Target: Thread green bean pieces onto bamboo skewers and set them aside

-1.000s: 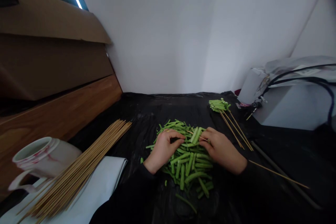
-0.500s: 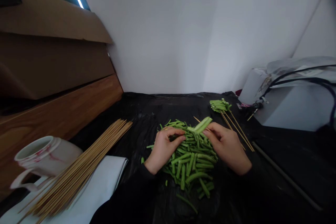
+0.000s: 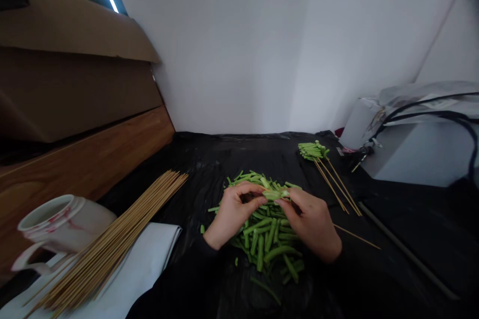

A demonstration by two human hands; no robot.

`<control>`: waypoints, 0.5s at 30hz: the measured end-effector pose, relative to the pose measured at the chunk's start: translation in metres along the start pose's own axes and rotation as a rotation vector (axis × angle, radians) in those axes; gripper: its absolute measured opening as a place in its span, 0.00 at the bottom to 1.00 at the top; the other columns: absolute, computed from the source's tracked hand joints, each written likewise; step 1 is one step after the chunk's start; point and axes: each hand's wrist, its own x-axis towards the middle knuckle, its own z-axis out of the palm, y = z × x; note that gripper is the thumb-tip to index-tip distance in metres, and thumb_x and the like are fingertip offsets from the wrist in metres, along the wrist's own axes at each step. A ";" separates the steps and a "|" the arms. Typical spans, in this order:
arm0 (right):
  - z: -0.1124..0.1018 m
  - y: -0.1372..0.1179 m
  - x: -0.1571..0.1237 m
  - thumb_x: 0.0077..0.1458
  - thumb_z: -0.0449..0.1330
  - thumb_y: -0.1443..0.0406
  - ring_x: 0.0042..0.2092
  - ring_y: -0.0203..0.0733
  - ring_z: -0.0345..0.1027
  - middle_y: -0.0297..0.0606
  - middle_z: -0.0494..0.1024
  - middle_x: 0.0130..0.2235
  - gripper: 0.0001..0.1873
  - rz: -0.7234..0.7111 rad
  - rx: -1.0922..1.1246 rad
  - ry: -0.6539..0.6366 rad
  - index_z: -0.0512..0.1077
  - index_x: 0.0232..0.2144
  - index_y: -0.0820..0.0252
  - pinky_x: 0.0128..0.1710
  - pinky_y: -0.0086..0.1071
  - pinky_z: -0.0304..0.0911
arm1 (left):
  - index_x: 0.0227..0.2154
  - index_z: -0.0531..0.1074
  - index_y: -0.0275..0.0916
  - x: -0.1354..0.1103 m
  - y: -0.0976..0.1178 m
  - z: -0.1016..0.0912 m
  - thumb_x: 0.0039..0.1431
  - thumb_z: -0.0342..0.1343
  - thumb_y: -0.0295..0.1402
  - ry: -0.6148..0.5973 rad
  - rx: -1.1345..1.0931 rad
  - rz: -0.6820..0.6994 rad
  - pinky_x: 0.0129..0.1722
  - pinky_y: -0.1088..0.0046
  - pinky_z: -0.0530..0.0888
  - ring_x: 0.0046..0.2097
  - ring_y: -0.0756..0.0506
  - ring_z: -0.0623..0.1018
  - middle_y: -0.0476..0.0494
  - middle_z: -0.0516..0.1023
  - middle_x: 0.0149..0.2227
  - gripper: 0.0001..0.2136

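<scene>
My left hand (image 3: 235,217) and my right hand (image 3: 310,224) meet above a heap of cut green bean pieces (image 3: 269,241). Their fingertips pinch a split green bean piece (image 3: 275,194) between them. A thin bamboo skewer (image 3: 357,237) runs from my right hand toward the lower right, and its tip is hidden inside my fingers. Beyond my right hand, a few skewers carrying green bean pieces (image 3: 312,150) lie on the black plastic sheet (image 3: 209,159).
A bundle of bare bamboo skewers (image 3: 123,214) lies at the left beside a white ceramic jug (image 3: 48,224) and a white sheet (image 3: 145,254). Cardboard (image 3: 75,94) and a wooden board (image 3: 86,159) rise at left. A dark rod (image 3: 407,254) lies at right.
My hands have come closer together over the heap. The skewer has swung from pointing up and left to trailing toward the lower right, and the bean piece now sits lower, between both hands.
</scene>
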 end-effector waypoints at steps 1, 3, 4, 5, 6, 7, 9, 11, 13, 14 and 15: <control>0.001 0.000 -0.001 0.60 0.54 0.67 0.32 0.35 0.71 0.34 0.76 0.30 0.07 -0.010 0.007 -0.001 0.71 0.30 0.57 0.34 0.27 0.64 | 0.29 0.80 0.39 0.000 -0.001 0.001 0.44 0.68 0.30 -0.010 -0.025 -0.005 0.37 0.68 0.73 0.35 0.44 0.77 0.42 0.81 0.33 0.06; 0.003 0.000 -0.003 0.61 0.53 0.68 0.36 0.36 0.73 0.36 0.78 0.34 0.08 -0.031 0.028 -0.009 0.72 0.34 0.57 0.37 0.28 0.66 | 0.30 0.80 0.38 -0.001 -0.002 0.002 0.43 0.68 0.29 -0.022 -0.073 -0.030 0.37 0.68 0.74 0.34 0.44 0.78 0.42 0.81 0.33 0.09; 0.004 0.000 -0.004 0.61 0.52 0.69 0.38 0.37 0.74 0.37 0.79 0.36 0.09 -0.047 0.038 -0.014 0.73 0.36 0.57 0.39 0.29 0.66 | 0.31 0.80 0.38 -0.001 -0.002 0.003 0.42 0.69 0.29 -0.022 -0.091 -0.046 0.36 0.68 0.74 0.34 0.44 0.78 0.42 0.81 0.33 0.10; 0.004 0.000 -0.004 0.62 0.51 0.70 0.39 0.38 0.74 0.37 0.79 0.37 0.11 -0.067 0.048 -0.021 0.73 0.38 0.57 0.41 0.30 0.67 | 0.32 0.80 0.38 -0.001 -0.002 0.004 0.41 0.69 0.30 -0.019 -0.102 -0.061 0.36 0.68 0.74 0.33 0.44 0.78 0.42 0.81 0.33 0.11; 0.005 0.000 -0.005 0.62 0.50 0.71 0.40 0.38 0.74 0.38 0.79 0.38 0.12 -0.088 0.057 -0.026 0.73 0.39 0.57 0.42 0.31 0.67 | 0.32 0.80 0.38 -0.001 -0.002 0.005 0.40 0.69 0.30 -0.017 -0.109 -0.074 0.36 0.67 0.74 0.33 0.44 0.78 0.42 0.81 0.32 0.12; 0.005 -0.001 -0.005 0.62 0.50 0.71 0.41 0.38 0.74 0.38 0.79 0.39 0.13 -0.108 0.064 -0.031 0.73 0.41 0.57 0.42 0.31 0.67 | 0.32 0.80 0.37 -0.001 -0.001 0.005 0.40 0.70 0.31 -0.017 -0.116 -0.083 0.36 0.67 0.75 0.33 0.44 0.78 0.42 0.81 0.32 0.12; 0.004 -0.001 -0.005 0.61 0.49 0.72 0.41 0.37 0.73 0.38 0.79 0.39 0.15 -0.131 0.077 -0.040 0.73 0.43 0.56 0.43 0.32 0.68 | 0.31 0.80 0.37 -0.001 0.001 0.006 0.39 0.70 0.32 -0.015 -0.140 -0.096 0.36 0.68 0.75 0.32 0.45 0.78 0.43 0.81 0.31 0.12; 0.003 -0.002 -0.003 0.61 0.50 0.72 0.40 0.38 0.73 0.38 0.78 0.38 0.15 -0.123 0.076 -0.030 0.73 0.44 0.56 0.43 0.32 0.68 | 0.30 0.80 0.36 -0.001 0.002 0.005 0.39 0.70 0.33 -0.012 -0.181 -0.112 0.36 0.68 0.74 0.33 0.44 0.78 0.43 0.82 0.31 0.12; 0.001 -0.003 -0.001 0.61 0.51 0.71 0.40 0.39 0.72 0.38 0.78 0.37 0.13 -0.089 0.070 -0.016 0.73 0.43 0.57 0.41 0.32 0.68 | 0.30 0.80 0.36 0.000 0.002 0.004 0.40 0.70 0.33 0.004 -0.231 -0.136 0.37 0.69 0.74 0.34 0.44 0.79 0.42 0.82 0.33 0.12; 0.000 -0.003 -0.001 0.61 0.51 0.70 0.39 0.39 0.72 0.38 0.77 0.36 0.12 -0.069 0.069 -0.010 0.73 0.43 0.57 0.40 0.32 0.68 | 0.32 0.80 0.36 0.000 0.002 0.002 0.42 0.70 0.34 0.016 -0.259 -0.154 0.38 0.69 0.74 0.36 0.44 0.79 0.41 0.82 0.34 0.12; 0.000 -0.003 0.000 0.61 0.52 0.69 0.39 0.38 0.72 0.38 0.77 0.36 0.11 -0.050 0.071 -0.009 0.73 0.42 0.57 0.39 0.31 0.68 | 0.34 0.80 0.36 0.001 0.001 0.001 0.43 0.69 0.34 0.031 -0.293 -0.178 0.39 0.69 0.73 0.37 0.44 0.79 0.41 0.82 0.35 0.13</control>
